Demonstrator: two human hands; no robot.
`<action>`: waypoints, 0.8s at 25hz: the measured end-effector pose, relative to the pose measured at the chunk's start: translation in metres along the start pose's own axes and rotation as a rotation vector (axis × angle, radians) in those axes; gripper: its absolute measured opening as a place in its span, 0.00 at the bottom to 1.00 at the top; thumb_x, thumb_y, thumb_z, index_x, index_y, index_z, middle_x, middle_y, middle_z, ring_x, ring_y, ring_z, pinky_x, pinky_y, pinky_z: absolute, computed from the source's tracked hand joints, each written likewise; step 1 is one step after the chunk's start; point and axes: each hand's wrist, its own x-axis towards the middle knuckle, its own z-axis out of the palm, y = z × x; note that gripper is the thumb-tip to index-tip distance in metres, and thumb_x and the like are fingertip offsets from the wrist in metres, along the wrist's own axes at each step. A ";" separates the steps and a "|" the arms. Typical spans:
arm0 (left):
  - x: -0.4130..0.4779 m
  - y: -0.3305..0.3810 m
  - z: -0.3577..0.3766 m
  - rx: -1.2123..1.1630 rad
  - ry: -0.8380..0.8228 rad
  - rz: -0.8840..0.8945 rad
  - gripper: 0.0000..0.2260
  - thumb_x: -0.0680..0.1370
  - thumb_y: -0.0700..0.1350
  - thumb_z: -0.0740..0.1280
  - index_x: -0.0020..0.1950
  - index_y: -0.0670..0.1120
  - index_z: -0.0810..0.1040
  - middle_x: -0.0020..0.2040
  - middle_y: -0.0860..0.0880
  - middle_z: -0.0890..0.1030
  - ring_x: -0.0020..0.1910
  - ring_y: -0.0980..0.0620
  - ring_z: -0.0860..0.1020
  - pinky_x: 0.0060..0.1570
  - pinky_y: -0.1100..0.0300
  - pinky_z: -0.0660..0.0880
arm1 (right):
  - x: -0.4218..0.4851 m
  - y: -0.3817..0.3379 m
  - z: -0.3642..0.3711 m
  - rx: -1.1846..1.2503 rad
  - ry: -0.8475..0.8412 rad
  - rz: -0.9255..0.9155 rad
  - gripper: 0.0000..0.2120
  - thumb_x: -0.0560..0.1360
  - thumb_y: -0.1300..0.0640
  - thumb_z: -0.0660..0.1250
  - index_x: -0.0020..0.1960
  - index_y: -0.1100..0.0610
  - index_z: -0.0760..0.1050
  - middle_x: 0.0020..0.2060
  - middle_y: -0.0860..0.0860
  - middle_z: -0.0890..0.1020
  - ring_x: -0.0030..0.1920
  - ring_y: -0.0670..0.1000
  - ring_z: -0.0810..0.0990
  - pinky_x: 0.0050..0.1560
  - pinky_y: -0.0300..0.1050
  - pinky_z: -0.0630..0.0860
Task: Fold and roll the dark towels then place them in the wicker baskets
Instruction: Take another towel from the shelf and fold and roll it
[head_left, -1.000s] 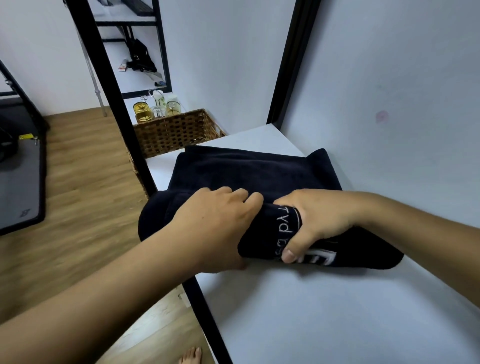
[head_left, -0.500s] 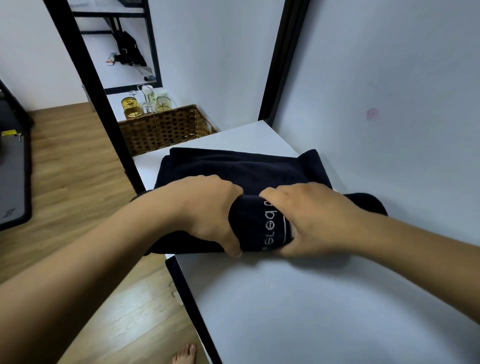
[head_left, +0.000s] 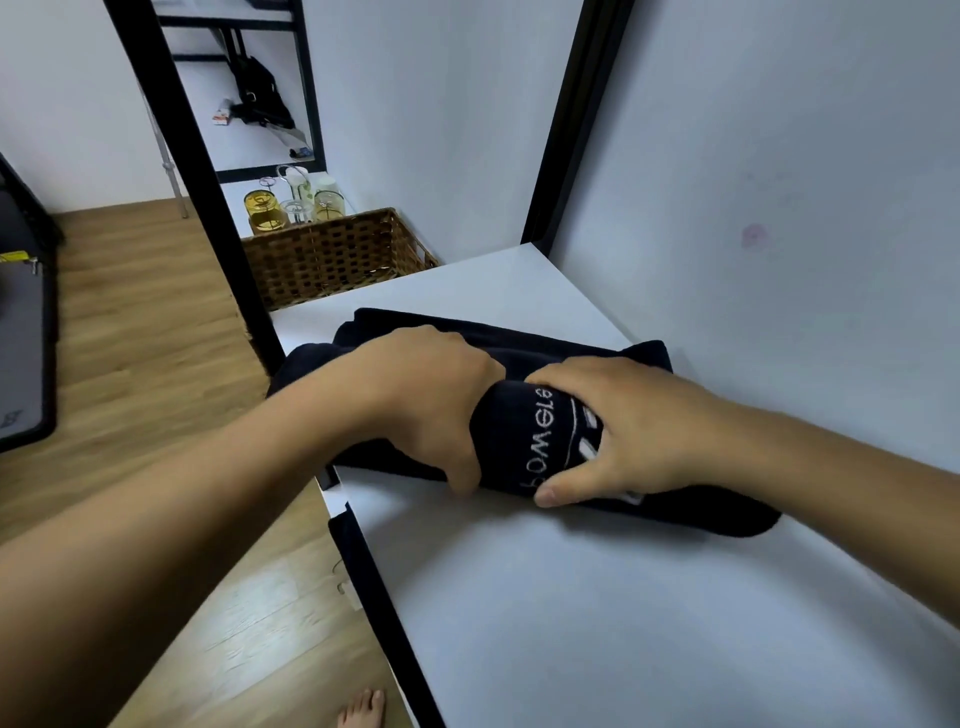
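Head view: dark towel (head_left: 519, 431) sits mid-frame on a white shelf (head_left: 571, 613), partly rolled. The roll lies crosswise, roughly 9 to 3 o'clock, and the unrolled flat part spreads behind it toward 12 o'clock. White lettering and a white line show on the roll between the hands. Left hand (head_left: 431, 400) is on the roll's left half, fingers curled over the top, thumb down on the near side, gripping the towel. Right hand (head_left: 644, 426) is on the right half just beside the left one, fingers curled over the top, thumb pressed to the near side, also gripping the towel. The roll's right end sticks out under the right forearm toward 4 o'clock; its left end reaches the shelf's left edge by a black post (head_left: 208, 218). Wicker basket (head_left: 332, 254) is at 11 o'clock from the towel, apart from it, on a lower level past the shelf's far edge; what's inside it can't be made out. Glass jars (head_left: 265, 210) stand just behind the basket at 11 o'clock. White wall (head_left: 779, 208) closes the shelf from 1 to 3 o'clock. Wood floor (head_left: 130, 338) fills 7 to 10 o'clock, with a dark mat (head_left: 21, 332) at 9 o'clock. Bare toes (head_left: 363, 709) show at 6 o'clock.
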 end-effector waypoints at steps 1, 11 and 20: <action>0.005 -0.003 -0.006 -0.108 -0.080 -0.013 0.23 0.58 0.62 0.78 0.47 0.55 0.76 0.39 0.55 0.80 0.39 0.55 0.78 0.42 0.55 0.78 | -0.004 -0.002 0.010 -0.271 0.167 -0.032 0.41 0.57 0.29 0.72 0.66 0.45 0.69 0.52 0.45 0.79 0.50 0.51 0.79 0.47 0.52 0.78; -0.004 0.004 0.012 0.220 0.233 -0.038 0.33 0.61 0.69 0.72 0.59 0.56 0.66 0.50 0.56 0.76 0.48 0.49 0.76 0.42 0.54 0.70 | 0.035 0.010 -0.024 0.229 -0.244 0.109 0.25 0.57 0.42 0.80 0.50 0.43 0.75 0.41 0.43 0.84 0.42 0.46 0.83 0.44 0.47 0.80; 0.028 -0.003 -0.019 -0.003 -0.082 -0.107 0.28 0.56 0.64 0.79 0.50 0.56 0.75 0.41 0.56 0.78 0.40 0.53 0.76 0.39 0.58 0.72 | 0.013 -0.005 0.019 -0.558 0.296 -0.060 0.47 0.62 0.32 0.72 0.74 0.52 0.62 0.55 0.54 0.78 0.49 0.58 0.77 0.45 0.53 0.77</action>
